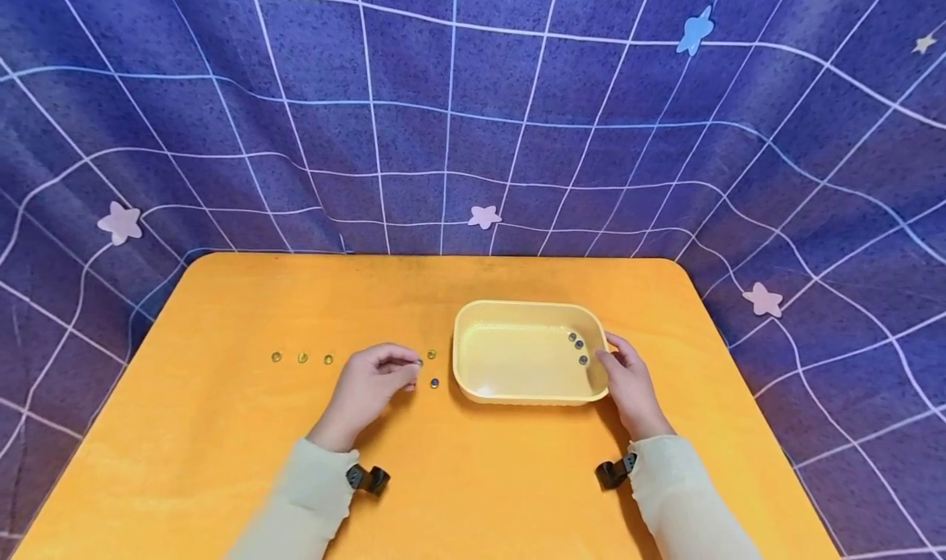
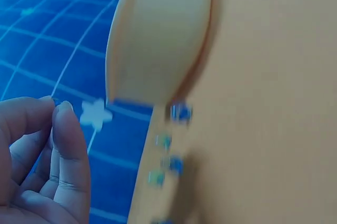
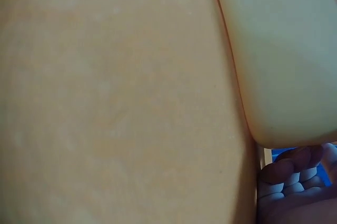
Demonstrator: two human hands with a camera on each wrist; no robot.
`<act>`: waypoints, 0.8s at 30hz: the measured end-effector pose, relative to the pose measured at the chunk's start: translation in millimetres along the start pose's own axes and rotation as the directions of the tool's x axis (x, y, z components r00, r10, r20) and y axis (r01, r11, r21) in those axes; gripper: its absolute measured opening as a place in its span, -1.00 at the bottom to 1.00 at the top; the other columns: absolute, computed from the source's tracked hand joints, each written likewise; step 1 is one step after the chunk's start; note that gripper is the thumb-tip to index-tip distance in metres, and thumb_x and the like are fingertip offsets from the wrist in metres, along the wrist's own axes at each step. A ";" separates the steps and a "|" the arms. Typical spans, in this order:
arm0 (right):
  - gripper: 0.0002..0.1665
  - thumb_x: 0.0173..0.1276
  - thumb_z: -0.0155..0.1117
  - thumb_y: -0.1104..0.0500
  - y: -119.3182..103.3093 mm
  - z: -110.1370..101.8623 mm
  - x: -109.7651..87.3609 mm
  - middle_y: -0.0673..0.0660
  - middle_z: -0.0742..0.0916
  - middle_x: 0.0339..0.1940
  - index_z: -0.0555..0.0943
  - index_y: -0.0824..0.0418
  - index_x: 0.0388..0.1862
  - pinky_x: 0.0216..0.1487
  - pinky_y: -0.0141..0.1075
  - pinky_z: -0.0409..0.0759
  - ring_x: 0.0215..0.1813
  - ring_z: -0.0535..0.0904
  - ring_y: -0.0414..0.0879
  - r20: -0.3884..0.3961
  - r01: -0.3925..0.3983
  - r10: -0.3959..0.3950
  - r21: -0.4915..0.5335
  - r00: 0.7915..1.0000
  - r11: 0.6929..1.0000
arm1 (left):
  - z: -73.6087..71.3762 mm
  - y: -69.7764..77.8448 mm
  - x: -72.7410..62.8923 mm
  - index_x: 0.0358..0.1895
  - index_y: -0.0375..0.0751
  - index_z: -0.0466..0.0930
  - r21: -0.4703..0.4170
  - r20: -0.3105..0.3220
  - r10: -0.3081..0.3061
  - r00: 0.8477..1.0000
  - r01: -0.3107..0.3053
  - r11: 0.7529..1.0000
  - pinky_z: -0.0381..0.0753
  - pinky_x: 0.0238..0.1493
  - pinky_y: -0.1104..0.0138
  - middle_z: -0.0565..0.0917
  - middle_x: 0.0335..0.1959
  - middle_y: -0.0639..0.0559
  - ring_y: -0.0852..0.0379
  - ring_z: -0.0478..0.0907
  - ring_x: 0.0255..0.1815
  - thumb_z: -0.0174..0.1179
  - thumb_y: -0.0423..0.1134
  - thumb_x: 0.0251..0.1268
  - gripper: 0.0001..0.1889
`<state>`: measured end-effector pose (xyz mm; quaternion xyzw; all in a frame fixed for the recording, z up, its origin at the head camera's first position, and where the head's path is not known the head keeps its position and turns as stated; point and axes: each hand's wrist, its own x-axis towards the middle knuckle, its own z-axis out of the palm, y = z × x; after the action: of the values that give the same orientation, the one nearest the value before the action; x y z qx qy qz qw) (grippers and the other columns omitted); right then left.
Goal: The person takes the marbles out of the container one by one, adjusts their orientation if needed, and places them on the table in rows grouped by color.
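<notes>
My left hand (image 1: pixel 373 387) pinches a small shiny bead (image 1: pixel 420 362) between thumb and fingertips, above the table just left of the basin. In the left wrist view only a bluish sliver of that bead (image 2: pixel 57 101) shows between the fingertips. A greenish-yellow bead (image 1: pixel 432 354) and a dark blue bead (image 1: pixel 434 383) lie between this hand and the basin. At the other side, my right hand (image 1: pixel 630 386) grips the right end of the yellow basin (image 1: pixel 528 397), thumb over the rim, fingers outside. Three dark beads (image 1: pixel 579 345) sit inside near that end.
Left of my left hand, three more beads (image 1: pixel 302 357) lie in a row on the orange tabletop (image 1: pixel 185 445). A blue curtain with white grid lines (image 1: pixel 414 133) stands behind the table and along both sides. Each wrist carries a black strap-on camera (image 1: pixel 369 479).
</notes>
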<state>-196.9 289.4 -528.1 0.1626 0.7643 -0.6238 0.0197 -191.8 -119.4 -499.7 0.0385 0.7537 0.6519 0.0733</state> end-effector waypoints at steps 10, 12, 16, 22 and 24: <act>-0.42 0.67 0.07 -0.02 0.4 3.1 -1.9 0.31 0.55 0.11 0.36 0.03 0.58 -0.08 -0.33 0.65 0.03 0.59 0.08 0.006 -0.013 0.013 0.006 1.000 1.000 | -61.3 -27.6 -31.6 0.04 -0.40 0.68 0.112 -0.127 -0.053 0.990 0.067 0.991 0.76 -0.15 0.18 0.74 -0.15 -0.29 -0.16 0.73 -0.18 0.36 -0.32 0.40 -0.74; -0.42 0.67 0.07 -0.02 0.7 3.0 -1.1 0.31 0.55 0.13 0.36 0.02 0.59 -0.07 -0.32 0.65 0.04 0.59 0.08 0.010 -0.011 0.011 0.007 1.000 1.000 | -71.4 -31.6 -38.1 0.03 -0.40 0.68 0.130 -0.156 -0.055 0.986 0.076 0.989 0.76 -0.17 0.21 0.74 -0.15 -0.28 -0.12 0.74 -0.21 0.36 -0.31 0.40 -0.74; -0.42 0.67 0.05 -0.01 1.3 1.0 0.3 0.31 0.55 0.14 0.35 0.01 0.59 -0.05 -0.32 0.65 0.07 0.57 0.09 0.008 -0.013 0.013 0.018 1.000 1.000 | -84.7 -34.2 -43.7 0.04 -0.37 0.69 0.158 -0.178 -0.055 0.982 0.084 0.984 0.76 -0.20 0.21 0.75 -0.16 -0.26 -0.10 0.74 -0.22 0.37 -0.27 0.41 -0.73; -0.42 0.68 0.04 0.03 0.5 -0.7 2.0 0.30 0.54 0.14 0.33 0.03 0.60 -0.03 -0.31 0.65 0.09 0.57 0.09 0.016 -0.036 0.035 0.032 0.999 0.999 | -85.3 -31.1 -38.3 0.00 -0.29 0.71 0.217 -0.167 -0.029 0.985 0.065 0.974 0.75 -0.21 0.22 0.75 -0.21 -0.20 -0.10 0.74 -0.24 0.38 -0.27 0.39 -0.78; -0.42 0.68 0.04 0.05 -0.9 -0.5 2.4 0.30 0.54 0.13 0.33 0.05 0.61 -0.03 -0.31 0.65 0.08 0.57 0.09 0.021 -0.043 0.042 0.027 0.999 0.999 | -83.2 -30.4 -34.8 -0.02 -0.26 0.72 0.253 -0.159 -0.017 0.987 0.057 0.966 0.74 -0.21 0.24 0.75 -0.23 -0.16 -0.07 0.72 -0.25 0.38 -0.26 0.39 -0.80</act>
<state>-199.3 290.3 -527.7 0.1725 0.7517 -0.6354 0.0385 -169.7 -210.6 -516.0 -0.0173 0.8358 0.5483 0.0210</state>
